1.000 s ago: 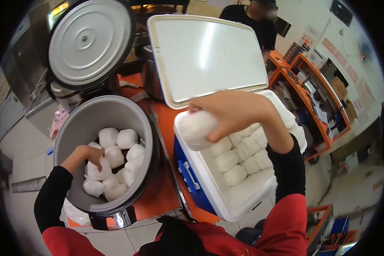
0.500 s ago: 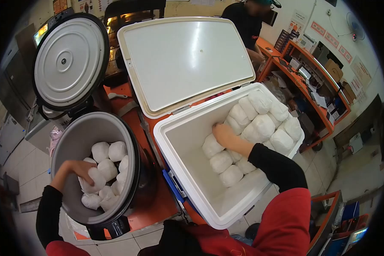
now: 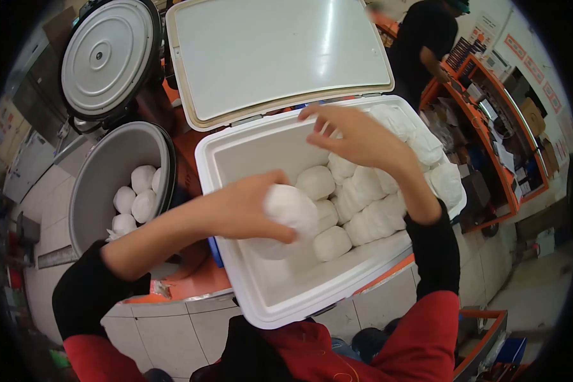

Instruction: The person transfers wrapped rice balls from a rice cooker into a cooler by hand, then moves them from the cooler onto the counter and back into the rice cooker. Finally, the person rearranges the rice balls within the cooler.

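Observation:
My left hand (image 3: pixel 248 202) grips a white wrapped bundle (image 3: pixel 291 210) above the near left part of the white cooler (image 3: pixel 245 162); the bundle's lower part is blurred. Over the cooler's far side, my right hand (image 3: pixel 356 141) is raised with its fingers apart and nothing in them. Beneath it, rounded white bundles (image 3: pixel 332 244) are packed along the cooler's middle and right side, partly hidden by my right arm. To the left stands a deep grey pot (image 3: pixel 99 175) holding several similar bundles (image 3: pixel 144 205). My left forearm covers part of its near edge.
The cooler's lid (image 3: pixel 274 57) stands raised behind it, and the pot's round metal lid (image 3: pixel 102 57) is tilted up. An orange table (image 3: pixel 200 283) supports both containers. A person in black (image 3: pixel 420 44) stands by an orange shelf unit (image 3: pixel 509 165) at the back right.
My left hand has come out of the pot and across to the cooler with a bundle. My right hand has lifted off the cooler's bundles and opened. The view has shifted.

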